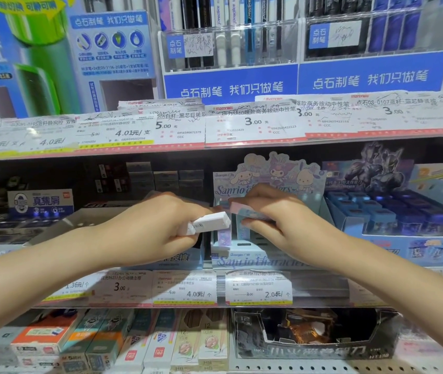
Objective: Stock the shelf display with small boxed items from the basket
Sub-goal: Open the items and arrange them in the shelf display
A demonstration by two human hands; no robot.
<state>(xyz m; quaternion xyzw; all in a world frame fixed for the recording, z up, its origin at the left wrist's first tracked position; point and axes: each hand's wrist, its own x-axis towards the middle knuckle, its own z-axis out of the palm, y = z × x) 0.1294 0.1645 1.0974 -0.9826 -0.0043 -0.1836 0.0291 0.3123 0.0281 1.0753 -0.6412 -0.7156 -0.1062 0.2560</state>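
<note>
Item: white box, small, oblong, barcode on near face. Gripped in left hand, long axis roughly level, pointing right toward display tray.
Item: pastel pink-blue box, pinched in right hand directly above tray; print blurred, probably same cartoon series as tray header.
Tray: mid shelf, dead ahead, just below and beyond both hands; right hand nearer open slots. Upright boxes already inside.
Basket: not in view.

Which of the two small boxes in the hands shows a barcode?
The white box gripped by the left hand; a barcode label shows on its side. The pink and blue box in the right hand shows none.
</note>
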